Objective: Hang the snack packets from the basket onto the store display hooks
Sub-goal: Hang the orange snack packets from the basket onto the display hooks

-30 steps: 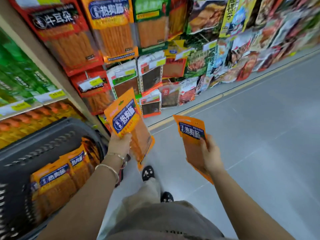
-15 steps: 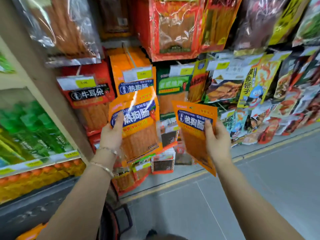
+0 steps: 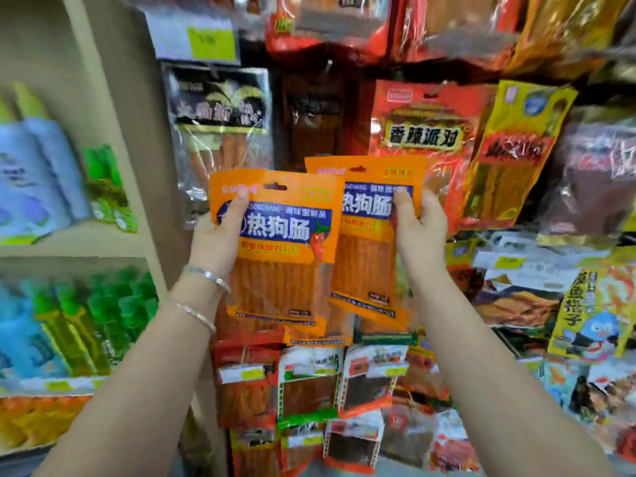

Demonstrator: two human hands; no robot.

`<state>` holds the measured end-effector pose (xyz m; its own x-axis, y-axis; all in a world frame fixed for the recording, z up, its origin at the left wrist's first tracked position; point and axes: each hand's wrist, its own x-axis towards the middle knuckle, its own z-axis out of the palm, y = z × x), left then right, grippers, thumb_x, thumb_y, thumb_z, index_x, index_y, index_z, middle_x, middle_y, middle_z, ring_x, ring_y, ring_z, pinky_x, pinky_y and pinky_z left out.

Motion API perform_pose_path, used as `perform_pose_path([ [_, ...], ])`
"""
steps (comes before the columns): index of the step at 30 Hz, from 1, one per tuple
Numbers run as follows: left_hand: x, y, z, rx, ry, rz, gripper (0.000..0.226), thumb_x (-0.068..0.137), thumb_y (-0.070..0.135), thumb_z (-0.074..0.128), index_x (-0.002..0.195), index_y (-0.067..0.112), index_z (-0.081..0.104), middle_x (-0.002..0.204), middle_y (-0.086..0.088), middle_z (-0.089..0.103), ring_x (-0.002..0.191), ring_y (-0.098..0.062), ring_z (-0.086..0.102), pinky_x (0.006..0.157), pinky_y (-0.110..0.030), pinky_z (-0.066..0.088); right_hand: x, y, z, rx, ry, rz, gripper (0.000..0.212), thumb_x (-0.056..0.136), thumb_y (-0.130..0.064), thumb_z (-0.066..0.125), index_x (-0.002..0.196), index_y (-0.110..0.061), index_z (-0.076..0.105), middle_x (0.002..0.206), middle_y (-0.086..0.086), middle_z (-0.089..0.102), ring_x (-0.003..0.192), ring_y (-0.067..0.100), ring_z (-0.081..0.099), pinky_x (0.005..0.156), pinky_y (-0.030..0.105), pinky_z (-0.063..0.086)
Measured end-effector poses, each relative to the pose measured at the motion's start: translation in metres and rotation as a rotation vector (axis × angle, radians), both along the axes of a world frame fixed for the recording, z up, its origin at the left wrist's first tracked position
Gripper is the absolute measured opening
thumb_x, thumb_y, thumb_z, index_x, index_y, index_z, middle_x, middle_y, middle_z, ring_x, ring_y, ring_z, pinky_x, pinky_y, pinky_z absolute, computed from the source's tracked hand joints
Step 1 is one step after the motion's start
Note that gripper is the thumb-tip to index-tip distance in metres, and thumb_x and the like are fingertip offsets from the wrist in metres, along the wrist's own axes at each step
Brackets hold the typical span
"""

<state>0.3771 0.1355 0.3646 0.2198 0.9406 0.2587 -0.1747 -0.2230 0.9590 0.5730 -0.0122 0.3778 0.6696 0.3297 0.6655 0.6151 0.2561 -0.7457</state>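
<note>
Fingers: the left hand's thumb [image 3: 237, 210] is pressing on the front of one orange packet, and the other fingers are curling behind it. The right hand's thumb [image 3: 401, 204] is doing the same on a second orange packet. Both hands are gripping tight.
Snack wall [image 3: 568, 201]: many shiny bags are hanging in rows and filling the middle and right side. Much of it is looking blurry.
Side shelf [image 3: 69, 235]: it is standing on the left, with blue bags on top and green bags [image 3: 103, 321] below.
Red bag [image 3: 423, 132]: it is hanging just behind the right packet.
Yellow bag [image 3: 516, 149]: it is hanging beside the red bag, on its right.
Clear bag [image 3: 220, 108]: it is hanging above the left packet.
Left packet [image 3: 278, 256]: it is being held upright in front of the snack wall, and its right edge is lying over the other packet.
Right packet [image 3: 368, 256]: it is being held upright too, a little higher. Whether either packet is touching the wall is hard to tell.
Left hand [image 3: 220, 242]: it is holding the left packet by its left edge.
Right hand [image 3: 420, 228]: it is holding the right packet by its right edge.
Price tag [image 3: 210, 43]: it is sitting high up, white with a yellow patch.
Bracelets [image 3: 206, 277]: two thin ones are sitting on the left wrist.
Hang hole [image 3: 275, 186]: it is showing near the top of the left packet.
</note>
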Motion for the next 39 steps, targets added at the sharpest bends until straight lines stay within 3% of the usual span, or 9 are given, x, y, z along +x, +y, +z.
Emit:
perform_pose_path([
  [6,0.001,0.012,0.051,0.035,-0.065,0.024,0.035,0.055,0.07,0.066,0.066,0.038,0.072,0.076,0.005,0.074,0.077,-0.019,0.071,0.079,-0.05,0.056,0.01,0.046,0.069,0.061,0.101,0.173,0.014,0.093,-0.028,0.052,0.083,-0.027,0.061,0.083,-0.013,0.065,0.078,0.003,0.059,0.073,0.028,0.044],
  [10,0.001,0.015,0.067,0.137,-0.034,0.06,0.043,0.058,0.071,0.06,0.065,0.029,0.061,0.074,0.002,0.065,0.071,-0.021,0.059,0.068,-0.042,0.049,0.014,0.068,0.1,0.092,0.23,0.271,0.031,0.092,-0.024,0.053,0.062,-0.026,0.046,0.054,-0.019,0.053,0.052,-0.004,0.047,0.06,0.024,0.038],
  [14,0.004,0.02,0.071,0.157,-0.048,0.051,0.04,0.071,0.065,0.06,0.071,0.026,0.051,0.075,-0.005,0.054,0.066,-0.017,0.051,0.06,-0.031,0.039,0.013,0.079,0.117,0.153,0.331,0.336,0.025,0.093,-0.017,0.052,0.069,-0.023,0.05,0.059,-0.018,0.056,0.043,-0.012,0.05,0.042,0.005,0.038],
  [17,0.007,0.025,0.07,0.172,-0.052,0.095,0.037,0.078,0.06,0.059,0.065,0.026,0.05,0.062,0.004,0.055,0.054,-0.011,0.052,0.05,-0.023,0.039,0.017,0.084,0.12,0.144,0.339,0.353,0.022,0.091,-0.012,0.051,0.07,-0.018,0.051,0.062,-0.009,0.058,0.044,-0.006,0.052,0.042,0.008,0.037],
  [20,0.009,0.03,0.07,0.163,-0.052,0.06,0.036,0.079,0.059,0.06,0.072,0.023,0.056,0.067,0.005,0.063,0.061,-0.015,0.059,0.057,-0.028,0.045,0.022,0.088,0.122,0.12,0.345,0.34,0.022,0.091,-0.012,0.051,0.069,-0.018,0.051,0.065,-0.005,0.058,0.052,0.004,0.055,0.05,0.015,0.041],
  [26,0.011,0.038,0.073,0.17,-0.029,0.027,0.033,0.082,0.057,0.058,0.077,0.024,0.061,0.061,0.014,0.069,0.054,-0.001,0.065,0.047,-0.018,0.046,0.033,0.107,0.122,0.036,0.274,0.205,0.009,0.088,-0.015,0.049,0.079,-0.015,0.052,0.075,0.007,0.053,0.067,0.018,0.049,0.06,0.029,0.037],
  [33,0.024,0.044,0.082,0.136,-0.025,-0.047,0.033,0.084,0.053,0.059,0.078,0.02,0.06,0.066,0.006,0.072,0.063,-0.01,0.069,0.057,-0.025,0.055,0.04,0.132,0.128,-0.176,0.041,-0.091,0.015,0.097,-0.022,0.041,0.087,-0.019,0.053,0.084,-0.001,0.056,0.075,0.021,0.049,0.064,0.03,0.032],
  [36,0.029,0.044,0.084,0.146,0.001,-0.036,0.036,0.085,0.053,0.056,0.074,0.02,0.056,0.06,0.008,0.069,0.055,-0.006,0.066,0.052,-0.02,0.052,0.04,0.141,0.128,-0.297,-0.019,-0.008,0.026,0.099,-0.016,0.036,0.11,-0.005,0.056,0.103,0.007,0.058,0.09,0.024,0.053,0.069,0.027,0.033],
  [39,0.033,0.044,0.086,0.191,0.04,-0.027,0.036,0.086,0.054,0.053,0.073,0.021,0.055,0.066,0.005,0.067,0.061,-0.01,0.063,0.063,-0.027,0.048,0.038,0.14,0.123,-0.427,0.011,0.107,0.039,0.096,-0.018,0.039,0.132,-0.004,0.046,0.129,0.015,0.055,0.114,0.03,0.053,0.086,0.032,0.042],
])
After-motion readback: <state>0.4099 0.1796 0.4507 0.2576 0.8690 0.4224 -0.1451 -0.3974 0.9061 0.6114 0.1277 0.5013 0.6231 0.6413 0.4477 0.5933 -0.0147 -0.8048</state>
